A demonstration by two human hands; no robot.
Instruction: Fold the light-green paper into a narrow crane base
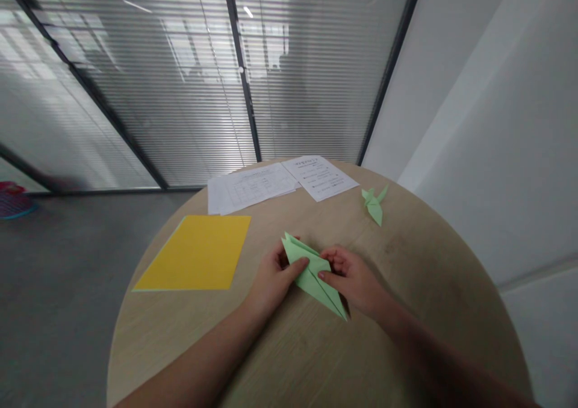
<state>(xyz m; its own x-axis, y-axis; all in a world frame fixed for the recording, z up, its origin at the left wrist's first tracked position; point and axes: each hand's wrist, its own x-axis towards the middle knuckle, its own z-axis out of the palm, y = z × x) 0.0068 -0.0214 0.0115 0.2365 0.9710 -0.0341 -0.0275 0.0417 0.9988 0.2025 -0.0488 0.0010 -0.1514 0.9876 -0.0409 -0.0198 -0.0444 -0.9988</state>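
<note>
A half-folded piece of light green paper [311,271], long and pointed at both ends, lies near the middle of the round wooden table [424,275]. My left hand [275,278] grips its left side, thumb pressed on top. My right hand [354,278] pinches its right side, thumb on the paper's upper face. Both hands rest low over the tabletop.
A yellow paper sheet [196,253] lies to the left. Two printed white sheets [280,183] sit at the far edge. A finished green paper crane [374,203] rests at the far right. Glass walls with blinds stand behind; grey floor is to the left.
</note>
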